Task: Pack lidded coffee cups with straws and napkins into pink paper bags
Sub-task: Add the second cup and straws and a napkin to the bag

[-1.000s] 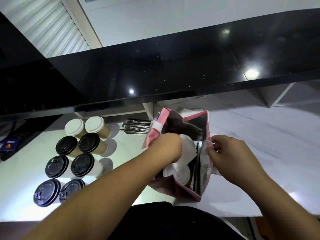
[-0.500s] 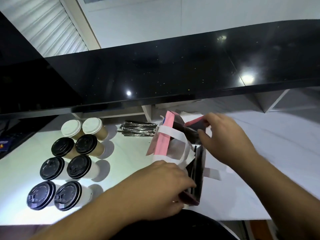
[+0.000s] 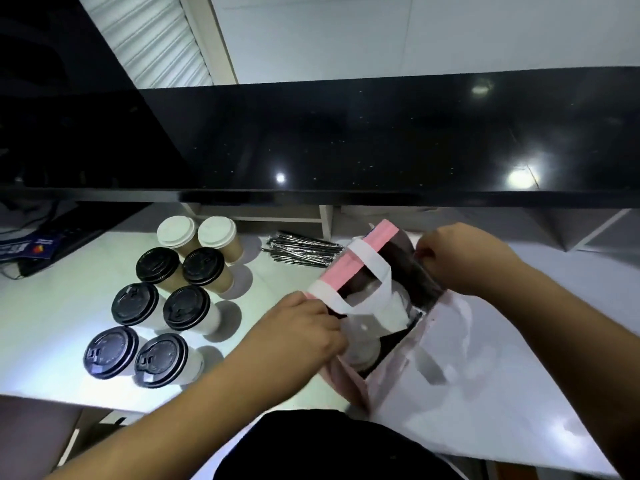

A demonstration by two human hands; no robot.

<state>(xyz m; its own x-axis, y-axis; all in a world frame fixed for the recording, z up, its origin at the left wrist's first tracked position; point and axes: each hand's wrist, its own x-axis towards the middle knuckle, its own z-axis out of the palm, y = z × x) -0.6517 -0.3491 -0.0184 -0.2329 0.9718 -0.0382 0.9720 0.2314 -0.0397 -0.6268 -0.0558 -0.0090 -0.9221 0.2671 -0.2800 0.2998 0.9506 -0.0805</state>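
Both hands are pinching the pink paper bag (image 3: 349,268) rim: left hand (image 3: 304,330) nearest the cups (image 3: 166,296), right hand (image 3: 460,261) opposite.

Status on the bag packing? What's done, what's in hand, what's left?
Done: the pink bag already holds white-lidded cups and what looks like a napkin. In hand: left hand and right hand grip the bag's rim at opposite ends. Left: eight cups on the counter and the straw pile, unpacked.
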